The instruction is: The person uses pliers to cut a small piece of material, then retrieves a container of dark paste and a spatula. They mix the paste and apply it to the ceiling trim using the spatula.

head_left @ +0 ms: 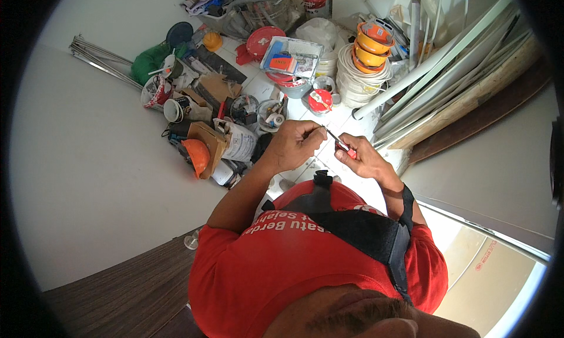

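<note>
Both my hands are raised in front of my chest, close together. In my right hand is a screwdriver with a red and black handle, fingers wrapped round it. Its thin dark shaft slants up and left toward my left hand. The thumb and fingers of my left hand are pinched together beside the shaft's tip. What sits in that pinch, if anything, is too small to make out. A black strap is wound round my right wrist.
Beyond my hands stand a red-lidded tub, a paint tray on a bucket, coiled white cable and stacked orange helmets. Boxes and an orange helmet lie left. Long pipes lean at the right.
</note>
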The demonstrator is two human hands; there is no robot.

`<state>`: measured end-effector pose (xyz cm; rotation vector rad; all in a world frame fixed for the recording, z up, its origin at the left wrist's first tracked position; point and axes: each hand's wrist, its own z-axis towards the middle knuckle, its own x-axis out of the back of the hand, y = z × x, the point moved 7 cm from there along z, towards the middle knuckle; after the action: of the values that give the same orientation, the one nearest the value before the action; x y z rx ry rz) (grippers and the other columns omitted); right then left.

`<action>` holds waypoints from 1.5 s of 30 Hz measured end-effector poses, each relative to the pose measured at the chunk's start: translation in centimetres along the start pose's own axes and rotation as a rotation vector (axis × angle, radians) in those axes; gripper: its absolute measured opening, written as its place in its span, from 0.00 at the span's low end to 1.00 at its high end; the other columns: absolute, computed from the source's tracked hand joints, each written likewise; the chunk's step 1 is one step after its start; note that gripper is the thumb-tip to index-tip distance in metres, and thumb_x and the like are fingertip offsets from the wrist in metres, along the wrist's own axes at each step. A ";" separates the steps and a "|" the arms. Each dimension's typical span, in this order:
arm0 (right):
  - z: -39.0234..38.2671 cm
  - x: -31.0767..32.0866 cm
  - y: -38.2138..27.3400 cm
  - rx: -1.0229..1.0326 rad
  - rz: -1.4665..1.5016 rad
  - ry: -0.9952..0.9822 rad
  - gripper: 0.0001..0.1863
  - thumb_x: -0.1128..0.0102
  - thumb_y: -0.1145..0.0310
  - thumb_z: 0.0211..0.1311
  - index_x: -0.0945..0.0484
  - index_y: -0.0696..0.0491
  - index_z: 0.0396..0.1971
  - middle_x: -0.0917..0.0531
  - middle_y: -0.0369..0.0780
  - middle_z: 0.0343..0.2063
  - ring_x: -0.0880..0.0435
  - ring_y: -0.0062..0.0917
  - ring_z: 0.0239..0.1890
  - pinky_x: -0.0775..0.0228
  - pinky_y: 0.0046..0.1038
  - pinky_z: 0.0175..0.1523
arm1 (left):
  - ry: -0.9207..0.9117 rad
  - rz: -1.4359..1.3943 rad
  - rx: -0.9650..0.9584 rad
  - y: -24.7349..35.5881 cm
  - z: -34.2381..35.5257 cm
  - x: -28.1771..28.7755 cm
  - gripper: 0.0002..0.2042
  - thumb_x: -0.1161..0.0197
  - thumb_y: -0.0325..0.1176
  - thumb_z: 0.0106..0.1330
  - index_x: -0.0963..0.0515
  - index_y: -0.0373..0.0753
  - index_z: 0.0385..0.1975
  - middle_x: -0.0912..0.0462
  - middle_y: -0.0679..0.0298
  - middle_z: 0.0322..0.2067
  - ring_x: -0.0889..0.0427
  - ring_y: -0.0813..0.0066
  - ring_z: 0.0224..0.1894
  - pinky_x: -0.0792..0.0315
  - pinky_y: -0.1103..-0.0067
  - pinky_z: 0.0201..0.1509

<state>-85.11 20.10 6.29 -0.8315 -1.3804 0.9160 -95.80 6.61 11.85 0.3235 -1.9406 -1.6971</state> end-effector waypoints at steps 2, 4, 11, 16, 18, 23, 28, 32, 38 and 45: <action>0.0 0.0 0.2 0.013 0.003 0.004 0.20 0.40 0.54 0.69 0.26 0.59 0.31 0.26 0.44 0.19 0.28 0.30 0.23 0.35 0.36 0.32 | -0.005 -0.010 0.017 0.0 0.0 -0.1 0.11 0.42 0.32 0.74 0.18 0.30 0.34 0.22 0.69 0.17 0.26 0.88 0.18 0.31 0.84 0.21; -0.1 0.1 0.1 -0.027 -0.015 -0.010 0.20 0.39 0.54 0.69 0.26 0.59 0.30 0.27 0.44 0.19 0.29 0.29 0.23 0.35 0.35 0.31 | -0.011 -0.037 0.048 0.0 -0.1 -0.1 0.12 0.42 0.32 0.73 0.18 0.30 0.34 0.22 0.69 0.17 0.26 0.88 0.19 0.31 0.84 0.21; 0.0 -0.5 -0.1 0.090 0.012 0.015 0.21 0.41 0.53 0.69 0.26 0.60 0.33 0.25 0.46 0.21 0.27 0.35 0.24 0.33 0.38 0.34 | 0.007 -0.043 0.052 -0.3 -0.4 -0.1 0.11 0.40 0.32 0.70 0.17 0.29 0.34 0.23 0.68 0.17 0.31 0.87 0.20 0.36 0.82 0.24; -0.1 -0.5 0.0 -0.003 -0.011 -0.062 0.21 0.42 0.53 0.70 0.27 0.60 0.35 0.25 0.47 0.21 0.25 0.37 0.26 0.32 0.39 0.36 | -0.002 -0.008 0.046 -0.3 -0.4 0.0 0.11 0.40 0.31 0.70 0.17 0.29 0.33 0.23 0.67 0.17 0.31 0.87 0.21 0.36 0.81 0.24; -0.2 -0.6 0.3 -0.020 -0.022 -0.080 0.21 0.43 0.54 0.70 0.27 0.60 0.36 0.24 0.47 0.22 0.25 0.37 0.26 0.32 0.39 0.36 | 0.004 -0.026 0.028 -0.4 -0.6 -0.1 0.11 0.40 0.31 0.69 0.17 0.29 0.33 0.23 0.67 0.17 0.31 0.87 0.21 0.36 0.81 0.24; -0.2 -0.9 0.0 0.061 0.026 -0.060 0.20 0.42 0.54 0.69 0.28 0.60 0.35 0.25 0.47 0.23 0.26 0.37 0.26 0.33 0.39 0.36 | 0.008 -0.031 0.037 -1.0 -0.7 -0.3 0.10 0.39 0.31 0.69 0.17 0.29 0.34 0.23 0.66 0.17 0.31 0.87 0.21 0.35 0.81 0.24; -0.2 -1.0 -0.5 0.001 0.020 -0.080 0.21 0.42 0.54 0.70 0.29 0.60 0.35 0.24 0.49 0.23 0.25 0.38 0.27 0.33 0.40 0.36 | -0.008 -0.006 0.049 -0.8 -0.9 -0.3 0.10 0.39 0.31 0.69 0.18 0.28 0.33 0.23 0.67 0.18 0.32 0.87 0.22 0.36 0.81 0.24; -0.4 -1.4 0.9 -0.038 -0.034 -0.128 0.22 0.43 0.52 0.70 0.29 0.60 0.36 0.24 0.50 0.23 0.24 0.40 0.27 0.32 0.41 0.36 | -0.016 -0.017 0.033 -0.2 -1.2 -0.6 0.10 0.39 0.31 0.69 0.18 0.28 0.33 0.23 0.68 0.18 0.32 0.87 0.22 0.36 0.81 0.24; -0.2 -1.5 -0.1 0.054 0.039 -0.045 0.23 0.43 0.50 0.70 0.30 0.59 0.35 0.26 0.48 0.21 0.27 0.37 0.25 0.34 0.40 0.34 | -0.027 0.019 0.009 0.0 -1.1 -0.8 0.13 0.41 0.33 0.72 0.18 0.30 0.31 0.21 0.68 0.17 0.25 0.87 0.19 0.32 0.84 0.22; -0.5 -1.7 0.5 0.038 0.023 -0.053 0.22 0.41 0.52 0.70 0.31 0.59 0.34 0.27 0.47 0.21 0.28 0.36 0.25 0.35 0.39 0.34 | -0.050 0.013 -0.015 -0.6 -1.1 -1.2 0.12 0.42 0.33 0.72 0.18 0.30 0.32 0.21 0.67 0.18 0.25 0.86 0.19 0.31 0.84 0.23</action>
<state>-84.61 18.77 5.13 -0.8011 -1.3968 0.9855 -94.33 6.19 11.10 0.2645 -1.9604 -1.7260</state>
